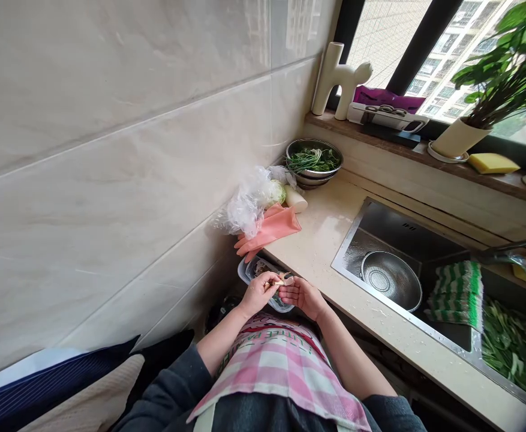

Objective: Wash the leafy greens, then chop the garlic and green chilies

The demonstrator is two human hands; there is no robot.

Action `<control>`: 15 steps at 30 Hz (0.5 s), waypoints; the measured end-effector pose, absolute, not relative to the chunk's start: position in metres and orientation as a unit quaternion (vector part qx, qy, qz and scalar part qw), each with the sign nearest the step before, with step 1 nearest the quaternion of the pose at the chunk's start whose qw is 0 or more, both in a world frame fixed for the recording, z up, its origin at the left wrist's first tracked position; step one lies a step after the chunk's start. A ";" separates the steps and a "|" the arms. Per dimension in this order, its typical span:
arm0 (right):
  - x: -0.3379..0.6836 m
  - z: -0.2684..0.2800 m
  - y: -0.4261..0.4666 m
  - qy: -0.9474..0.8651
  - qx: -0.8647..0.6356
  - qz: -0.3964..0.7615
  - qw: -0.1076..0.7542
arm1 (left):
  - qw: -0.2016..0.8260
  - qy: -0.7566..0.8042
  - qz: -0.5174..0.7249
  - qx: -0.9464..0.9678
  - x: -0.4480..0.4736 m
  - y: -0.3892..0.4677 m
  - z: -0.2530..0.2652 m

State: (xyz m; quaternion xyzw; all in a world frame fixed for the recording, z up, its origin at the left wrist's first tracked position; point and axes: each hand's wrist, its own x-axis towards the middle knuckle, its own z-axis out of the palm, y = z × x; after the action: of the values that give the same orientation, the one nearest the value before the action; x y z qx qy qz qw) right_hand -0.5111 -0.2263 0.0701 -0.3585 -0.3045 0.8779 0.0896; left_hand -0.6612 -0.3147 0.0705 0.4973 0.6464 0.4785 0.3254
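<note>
Here we are at the lower centre of the frame, and both hands meet over an open plastic container (243,273)! The left hand (259,293) has its fingers pinched on a small pale piece (279,283), right there between the two hands. Across from it comes the right hand (306,297), fingers stretched out side by side towards the piece; whether they grip anything, I cannot tell. A dark bit sits by those fingertips, too small to make out.

Just above, pink rubber gloves (280,225) lie at the end of the worktop (325,246), fingers drooping over the edge, with a crumpled clear plastic bag (247,207) right alongside. Top centre, a metal bowl (291,172) full of leafy greens! Over to the right, the sink (349,245) holds a metal basin (391,282), and a green-and-white striped cloth (456,294) hangs beside it, near more greens at lower right.
</note>
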 end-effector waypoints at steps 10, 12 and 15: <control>-0.521 0.072 -0.236 -0.447 -0.402 0.790 0.121 | 0.363 0.619 0.494 0.491 -0.660 -0.315 0.073; -0.522 0.072 -0.237 -0.456 -0.404 0.783 0.126 | 0.411 0.594 0.532 0.441 -0.659 -0.315 0.069; -0.523 0.073 -0.239 -0.441 -0.401 0.790 0.147 | 0.486 0.560 0.573 0.350 -0.659 -0.315 0.064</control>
State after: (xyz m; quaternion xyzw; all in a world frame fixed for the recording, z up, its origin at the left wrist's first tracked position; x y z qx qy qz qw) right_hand -0.5233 -0.2385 0.0725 -0.4007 -0.4409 0.7897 0.1467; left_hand -0.6592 -0.3152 0.0641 0.3495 0.5596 0.5732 0.4860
